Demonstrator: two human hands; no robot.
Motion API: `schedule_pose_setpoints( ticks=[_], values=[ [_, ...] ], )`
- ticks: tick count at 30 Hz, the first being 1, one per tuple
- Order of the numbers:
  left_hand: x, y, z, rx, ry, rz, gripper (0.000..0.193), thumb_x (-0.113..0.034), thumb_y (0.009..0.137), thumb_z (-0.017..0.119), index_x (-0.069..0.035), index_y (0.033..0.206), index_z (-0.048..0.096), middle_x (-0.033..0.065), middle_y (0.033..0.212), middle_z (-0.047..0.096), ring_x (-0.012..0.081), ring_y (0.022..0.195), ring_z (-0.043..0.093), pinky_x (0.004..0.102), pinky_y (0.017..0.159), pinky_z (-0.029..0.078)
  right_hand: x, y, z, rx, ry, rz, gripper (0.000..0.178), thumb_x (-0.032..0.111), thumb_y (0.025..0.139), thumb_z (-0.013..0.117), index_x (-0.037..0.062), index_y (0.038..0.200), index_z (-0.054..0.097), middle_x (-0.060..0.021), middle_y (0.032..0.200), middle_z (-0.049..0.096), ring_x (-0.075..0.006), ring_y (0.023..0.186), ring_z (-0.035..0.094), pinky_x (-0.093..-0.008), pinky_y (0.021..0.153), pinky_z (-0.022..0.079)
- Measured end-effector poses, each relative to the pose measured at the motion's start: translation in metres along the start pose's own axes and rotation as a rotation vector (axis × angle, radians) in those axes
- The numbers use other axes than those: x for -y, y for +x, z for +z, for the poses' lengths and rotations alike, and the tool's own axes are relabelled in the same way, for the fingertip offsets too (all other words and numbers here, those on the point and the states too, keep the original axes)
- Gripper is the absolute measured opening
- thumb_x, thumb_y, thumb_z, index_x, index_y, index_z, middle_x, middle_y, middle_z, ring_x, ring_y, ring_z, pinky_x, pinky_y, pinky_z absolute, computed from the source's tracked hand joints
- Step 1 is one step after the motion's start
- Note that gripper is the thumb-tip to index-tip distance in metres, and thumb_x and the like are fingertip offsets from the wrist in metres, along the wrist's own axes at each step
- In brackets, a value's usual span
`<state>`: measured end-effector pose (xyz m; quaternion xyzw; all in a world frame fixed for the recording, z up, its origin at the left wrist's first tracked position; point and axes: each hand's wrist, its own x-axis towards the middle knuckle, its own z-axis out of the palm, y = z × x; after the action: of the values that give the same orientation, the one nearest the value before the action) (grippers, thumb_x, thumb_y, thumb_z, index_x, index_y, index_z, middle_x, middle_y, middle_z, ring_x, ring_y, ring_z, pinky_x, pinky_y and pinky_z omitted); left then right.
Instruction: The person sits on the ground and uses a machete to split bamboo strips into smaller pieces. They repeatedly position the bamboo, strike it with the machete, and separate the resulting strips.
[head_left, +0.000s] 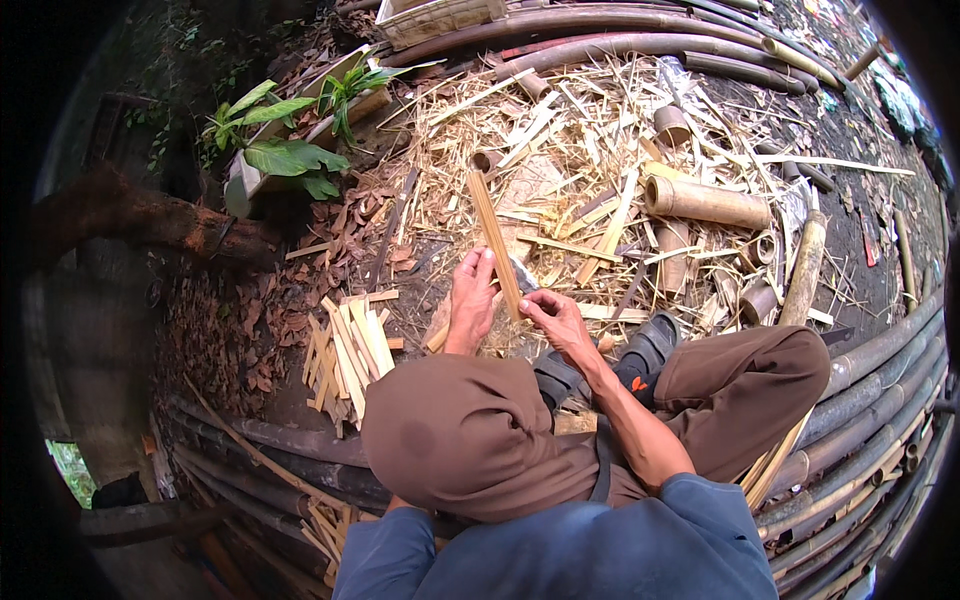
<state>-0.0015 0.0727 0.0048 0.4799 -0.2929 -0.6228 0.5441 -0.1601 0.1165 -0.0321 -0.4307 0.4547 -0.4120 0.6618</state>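
Our left hand (470, 300) has its fingers (478, 266) closed round the lower part of a bamboo slat (492, 240); our right hand (556, 318) pinches the same slat near its base, fingers curled shut on it. The slat stands tilted, its top leaning up and to the left, its foot between our two hands just above our knees.

We judge the step in hand to be splitting or trimming this slat: a dark grey shape, perhaps a blade (522, 275), shows just beside the slat between the hands, but it is too small to be sure. The next move would call for a steady hold with the left hand and a careful line along the grain.

To the left lies a pile of cut slats (348, 352) on the ground. Ahead, a litter of shavings (560, 150) spreads wide, with a short bamboo section (706, 202) lying across it. Long bamboo poles (880, 400) curve round our right side.

Our knee hides the left wrist. The foot of the slat is covered by the hands. Our sandals (650, 345) show only in part.
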Motion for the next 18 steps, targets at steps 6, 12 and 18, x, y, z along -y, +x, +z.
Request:
schedule_pose_setpoints(
  ticks=[6, 12, 18],
  values=[
    [0.029, 0.006, -0.009, -0.056, -0.136, -0.002, 0.018, -0.021, 0.101, 0.048, -0.005, 0.106, 0.053, -0.0013, 0.075, 0.05, 0.0061, 0.062, 0.046, 0.0218, 0.054, 0.041, 0.006, -0.006, 0.008, 0.138, -0.174, -0.043, 0.029, 0.026, 0.09, 0.064, -0.0022, 0.094, 0.065, -0.0054, 0.081, 0.066, -0.0119, 0.076, 0.057, -0.0286, 0.068, 0.046],
    [0.041, 0.003, -0.015, -0.156, 0.092, 0.011, 0.021, -0.022, 0.101, 0.048, -0.003, 0.106, 0.054, -0.0021, 0.072, 0.049, 0.0038, 0.057, 0.044, 0.0173, 0.049, 0.037, -0.003, -0.004, 0.006, 0.237, -0.214, -0.046, 0.027, 0.027, 0.093, 0.059, 0.0001, 0.089, 0.058, -0.0035, 0.075, 0.057, -0.0109, 0.068, 0.051, -0.0285, 0.063, 0.044],
    [0.026, 0.0, -0.031, -0.016, -0.191, -0.171, 0.024, -0.021, 0.101, 0.047, 0.0, 0.109, 0.054, -0.0014, 0.07, 0.045, 0.0064, 0.053, 0.042, 0.02, 0.047, 0.037, 0.047, -0.006, -0.017, 0.316, 0.51, 0.282, 0.015, 0.022, 0.093, 0.064, 0.0096, 0.095, 0.056, 0.0037, 0.076, 0.051, -0.0082, 0.066, 0.047, -0.024, 0.061, 0.042]
  ],
)
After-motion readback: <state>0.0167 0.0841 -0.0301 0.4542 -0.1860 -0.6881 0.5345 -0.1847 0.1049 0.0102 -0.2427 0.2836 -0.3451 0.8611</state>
